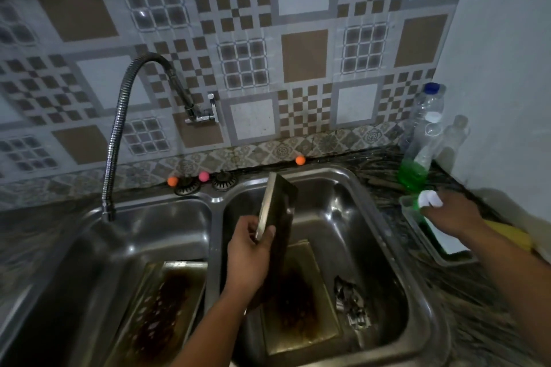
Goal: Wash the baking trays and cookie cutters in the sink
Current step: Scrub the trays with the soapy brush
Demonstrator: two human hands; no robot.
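My left hand (249, 250) grips a dark metal baking tray (278, 205), held on edge and tilted over the right basin of the steel double sink (384, 235). A greasy tray (298, 298) lies flat in that basin, with a heap of metal cookie cutters (351, 301) beside it on the right. Another dirty tray (161, 313) lies in the left basin. My right hand (450, 211) reaches over the counter at the right and closes on a white sponge or cloth (429, 198) above a small clear dish (432, 241).
A flexible metal tap (119, 134) hangs over the left basin, no water running. A bottle with green dish liquid (420, 155) and a second clear bottle (456, 137) stand in the back right corner. Small orange and pink balls (202, 176) sit behind the sink.
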